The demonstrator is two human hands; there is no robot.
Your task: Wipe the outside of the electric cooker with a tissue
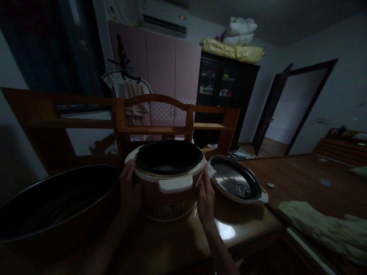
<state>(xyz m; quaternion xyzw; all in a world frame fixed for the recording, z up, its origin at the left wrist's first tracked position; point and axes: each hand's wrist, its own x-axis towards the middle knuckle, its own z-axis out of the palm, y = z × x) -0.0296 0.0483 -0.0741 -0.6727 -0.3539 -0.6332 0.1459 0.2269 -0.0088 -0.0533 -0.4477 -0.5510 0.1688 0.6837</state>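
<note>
A rice cooker (168,200) with a white rim and a white front handle stands upright on the table, its dark inner pot (169,156) uncovered. Against the cooker's left side, near the rim, my left hand (130,187) grips with bent fingers. My right hand (205,194) is at the opposite side, its fingers closed on a white cloth or tissue (211,170) pressed to the cooker. The cooker's detached lid (229,177) lies to the right, its metal inner face up. Dim light hides the inside of the pot.
A large dark pot (86,217) stands close on the left. Behind the cooker rises a wooden shelf rail (157,130). To the right are a wooden surface (301,173), a small white object (270,185) and pale green fabric (321,221). A dark cabinet (243,88) stands farther back.
</note>
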